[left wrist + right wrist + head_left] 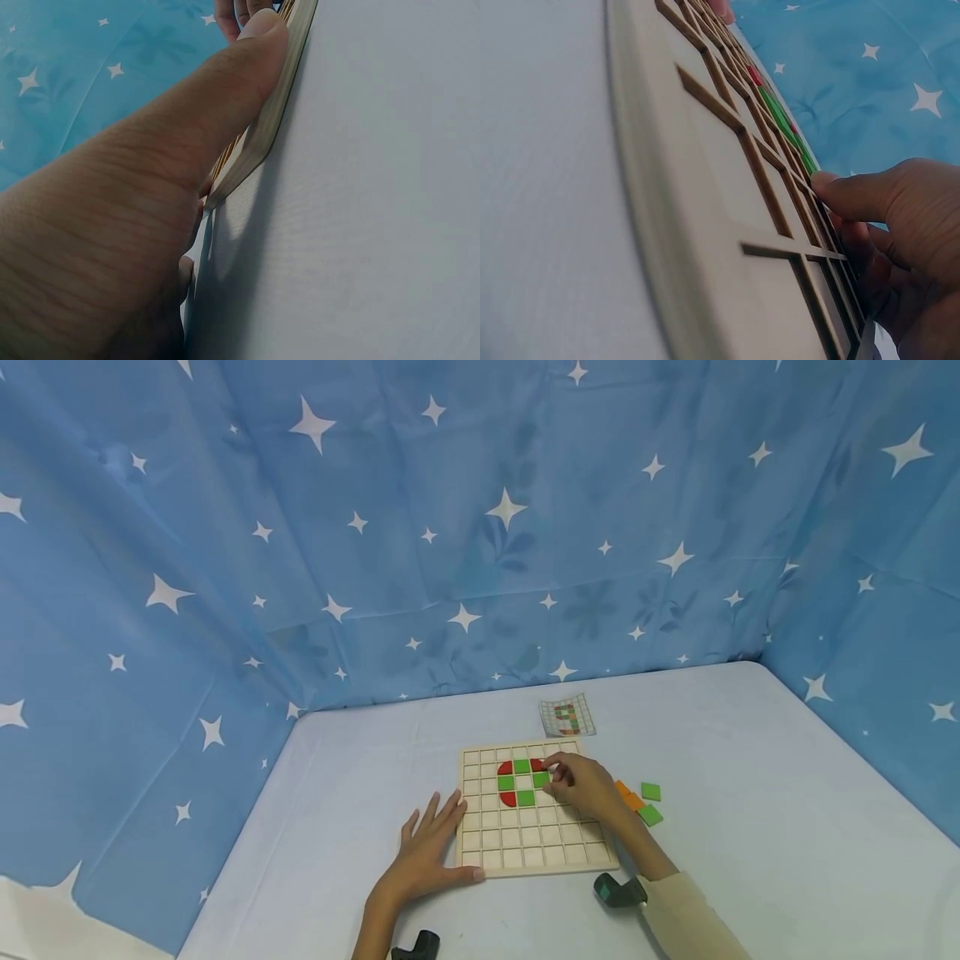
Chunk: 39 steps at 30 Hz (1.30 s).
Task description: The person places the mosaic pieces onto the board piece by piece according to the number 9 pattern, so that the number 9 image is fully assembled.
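Note:
A wooden grid board [501, 838] lies on the white table, with several green and red tiles set in its upper middle cells. My left hand [426, 857] rests with fingers spread along the board's left edge and the thumb against the front edge. In the left wrist view its thumb [232, 82] lies along the board's rim. Over the upper right of the tiles, my right hand [583, 785] has bent fingers, the index tip near a rounded red tile [536, 765] and the thumb near a green tile [541, 779]. I see no tile held between finger and thumb.
Loose orange tiles [634, 802] and green tiles [651, 792] lie right of the board, by the right forearm. A printed pattern card [567, 717] lies behind the board. A blue starred curtain [480, 552] surrounds the table's back and sides.

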{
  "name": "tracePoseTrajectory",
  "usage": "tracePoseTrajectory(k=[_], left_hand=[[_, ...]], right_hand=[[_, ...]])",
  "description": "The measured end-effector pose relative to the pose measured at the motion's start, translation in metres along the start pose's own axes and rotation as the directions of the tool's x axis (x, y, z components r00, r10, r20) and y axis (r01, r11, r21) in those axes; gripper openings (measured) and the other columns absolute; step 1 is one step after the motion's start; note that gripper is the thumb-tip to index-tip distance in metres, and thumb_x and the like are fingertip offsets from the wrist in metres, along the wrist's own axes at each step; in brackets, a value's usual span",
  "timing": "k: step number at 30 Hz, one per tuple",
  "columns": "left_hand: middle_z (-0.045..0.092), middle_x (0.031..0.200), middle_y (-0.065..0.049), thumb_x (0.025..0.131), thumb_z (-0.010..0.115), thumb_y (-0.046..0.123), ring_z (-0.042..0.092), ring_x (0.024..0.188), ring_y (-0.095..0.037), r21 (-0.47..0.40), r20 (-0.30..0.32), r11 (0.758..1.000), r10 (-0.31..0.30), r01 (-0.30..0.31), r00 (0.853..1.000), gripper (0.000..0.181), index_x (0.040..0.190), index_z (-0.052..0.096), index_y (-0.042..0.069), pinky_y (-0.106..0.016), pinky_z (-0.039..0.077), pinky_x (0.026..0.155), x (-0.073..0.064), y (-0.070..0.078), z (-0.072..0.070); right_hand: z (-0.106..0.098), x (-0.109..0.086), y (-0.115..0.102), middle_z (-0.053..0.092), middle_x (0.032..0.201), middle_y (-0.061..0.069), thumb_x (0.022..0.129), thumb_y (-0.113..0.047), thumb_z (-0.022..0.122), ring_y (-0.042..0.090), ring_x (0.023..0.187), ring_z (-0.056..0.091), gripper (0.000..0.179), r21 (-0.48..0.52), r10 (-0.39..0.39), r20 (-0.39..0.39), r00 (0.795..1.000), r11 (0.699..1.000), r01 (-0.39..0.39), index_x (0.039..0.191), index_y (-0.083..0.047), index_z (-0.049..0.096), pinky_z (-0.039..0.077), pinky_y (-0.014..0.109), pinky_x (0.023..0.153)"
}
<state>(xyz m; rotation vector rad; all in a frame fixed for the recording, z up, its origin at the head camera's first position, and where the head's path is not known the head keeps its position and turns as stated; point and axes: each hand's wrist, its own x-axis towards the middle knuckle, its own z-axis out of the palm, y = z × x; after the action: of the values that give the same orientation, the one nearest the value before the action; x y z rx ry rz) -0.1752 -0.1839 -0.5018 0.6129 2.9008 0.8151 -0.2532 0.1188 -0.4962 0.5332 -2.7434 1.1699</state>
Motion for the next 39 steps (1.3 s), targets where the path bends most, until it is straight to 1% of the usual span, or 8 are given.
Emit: tracePoseTrajectory(k=[7, 12, 17, 21, 27, 30, 35, 39], left_hand=[[0.018, 0.164, 0.001, 0.073, 0.071, 0.067, 0.006, 0.153, -0.034, -0.009, 0.002, 1.000, -0.001, 0.001, 1.000, 0.104, 0.155, 0.030, 0.017, -0.063, 0.003, 0.116, -0.001, 0.000, -0.001], [0.020, 0.164, -0.001, 0.073, 0.072, 0.066, 0.008, 0.152, -0.036, -0.005, -0.011, 1.000, 0.009, -0.009, 1.000, 0.104, 0.154, 0.032, 0.016, -0.064, 0.005, 0.116, 0.000, 0.000, -0.002], [0.019, 0.164, 0.000, 0.073, 0.071, 0.067, 0.008, 0.152, -0.036, 0.006, -0.002, 1.000, 0.003, -0.003, 1.000, 0.104, 0.154, 0.031, 0.017, -0.064, 0.005, 0.116, 0.001, 0.001, -0.002], [0.020, 0.164, -0.001, 0.073, 0.072, 0.066, 0.007, 0.152, -0.036, -0.009, 0.010, 1.000, -0.004, 0.004, 1.000, 0.104, 0.154, 0.031, 0.016, -0.064, 0.004, 0.116, 0.000, 0.003, -0.004], [0.021, 0.164, -0.003, 0.073, 0.073, 0.064, 0.008, 0.152, -0.037, -0.015, 0.008, 1.000, 0.003, -0.003, 1.000, 0.103, 0.154, 0.033, 0.014, -0.065, 0.004, 0.116, -0.001, 0.004, -0.005], [0.020, 0.164, -0.002, 0.073, 0.072, 0.064, 0.008, 0.152, -0.037, -0.019, 0.005, 1.000, 0.007, -0.007, 1.000, 0.103, 0.154, 0.033, 0.014, -0.065, 0.004, 0.116, 0.000, 0.003, -0.004], [0.020, 0.164, -0.001, 0.073, 0.072, 0.066, 0.007, 0.152, -0.036, -0.015, 0.004, 1.000, 0.006, -0.006, 1.000, 0.103, 0.154, 0.032, 0.015, -0.064, 0.004, 0.116, 0.000, 0.001, -0.003], [0.019, 0.164, 0.000, 0.073, 0.071, 0.067, 0.007, 0.153, -0.035, -0.009, 0.005, 1.000, 0.003, -0.003, 1.000, 0.104, 0.155, 0.031, 0.016, -0.063, 0.003, 0.116, 0.000, -0.001, -0.001]], right_hand=[[-0.005, -0.002, 0.002, 0.061, 0.078, -0.005, 0.083, -0.012, 0.077, 0.004, 0.065, 0.053, 0.026, 0.062, -0.022, 0.010, 1.000, 0.998, 0.021, 0.108, -0.009, 0.069, 0.045, 0.021, 0.061], [-0.018, -0.003, -0.001, 0.063, 0.084, 0.001, 0.087, -0.004, 0.071, 0.008, 0.073, 0.057, 0.018, 0.118, -0.029, 0.052, 0.998, 0.993, 0.023, 0.104, -0.004, 0.068, 0.050, 0.022, 0.067], [-0.031, -0.006, 0.000, 0.064, 0.087, 0.001, 0.089, -0.006, 0.068, 0.011, 0.078, 0.059, 0.015, 0.085, 0.023, 0.066, 0.998, 0.996, -0.028, 0.104, -0.005, 0.068, 0.050, 0.022, 0.070], [-0.044, -0.009, 0.008, 0.066, 0.087, 0.002, 0.090, -0.008, 0.069, 0.013, 0.080, 0.061, 0.016, 0.052, 0.041, 0.022, 0.999, 0.998, -0.042, 0.105, -0.004, 0.068, 0.050, 0.024, 0.070], [-0.067, -0.014, 0.026, 0.069, 0.091, 0.003, 0.091, -0.010, 0.067, 0.020, 0.087, 0.062, 0.012, 0.014, 0.115, -0.060, 0.992, 0.993, -0.115, 0.103, -0.006, 0.068, 0.050, 0.036, 0.080], [-0.079, -0.018, 0.035, 0.069, 0.093, 0.006, 0.091, -0.013, 0.068, 0.024, 0.091, 0.061, 0.014, -0.005, 0.174, -0.088, 0.981, 0.985, -0.175, 0.103, -0.007, 0.068, 0.050, 0.044, 0.085], [-0.095, -0.025, 0.045, 0.068, 0.101, 0.012, 0.091, -0.020, 0.070, 0.030, 0.098, 0.059, 0.021, -0.051, 0.242, -0.065, 0.968, 0.968, -0.245, 0.105, -0.006, 0.067, 0.051, 0.051, 0.091], [-0.101, -0.030, 0.050, 0.067, 0.104, 0.013, 0.089, -0.024, 0.072, 0.030, 0.099, 0.058, 0.025, -0.055, 0.262, 0.022, 0.965, 0.964, -0.261, 0.105, -0.006, 0.068, 0.051, 0.053, 0.092]])
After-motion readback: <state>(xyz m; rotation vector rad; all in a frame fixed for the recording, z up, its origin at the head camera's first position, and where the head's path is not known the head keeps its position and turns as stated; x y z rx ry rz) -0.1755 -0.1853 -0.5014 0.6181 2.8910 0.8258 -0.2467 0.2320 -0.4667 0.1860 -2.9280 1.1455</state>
